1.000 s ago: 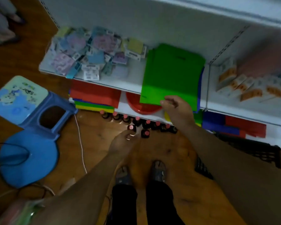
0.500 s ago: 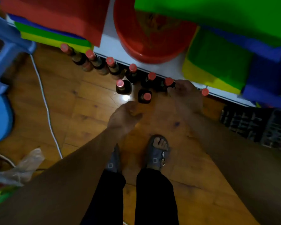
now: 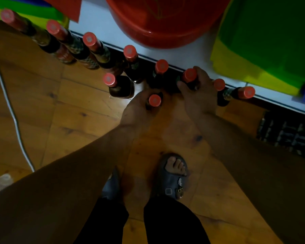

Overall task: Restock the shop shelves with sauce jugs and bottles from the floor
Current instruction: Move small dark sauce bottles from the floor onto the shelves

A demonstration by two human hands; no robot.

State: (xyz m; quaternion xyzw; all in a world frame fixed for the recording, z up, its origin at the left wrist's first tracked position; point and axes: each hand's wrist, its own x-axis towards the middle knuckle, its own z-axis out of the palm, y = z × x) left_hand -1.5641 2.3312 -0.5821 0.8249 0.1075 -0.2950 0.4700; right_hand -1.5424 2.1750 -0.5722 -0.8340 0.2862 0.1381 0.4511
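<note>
Dark red-capped sauce bottles are stood on the wooden floor by the white bottom shelf, labels unreadable. A front bottle is gripped by the left hand, a rear bottle by the right hand, fingers curled round each. "Teddy" is printed on a grey sandal.

It was a small shop, seen down at floor level. A low white shelf carried stock in bulk: a red plastic basin and flat stacks of green and yellow goods. Many identical red-capped sauce bottles stood in a row on the wooden floor along the shelf's edge, and a black plastic crate sat near them on the right
</note>
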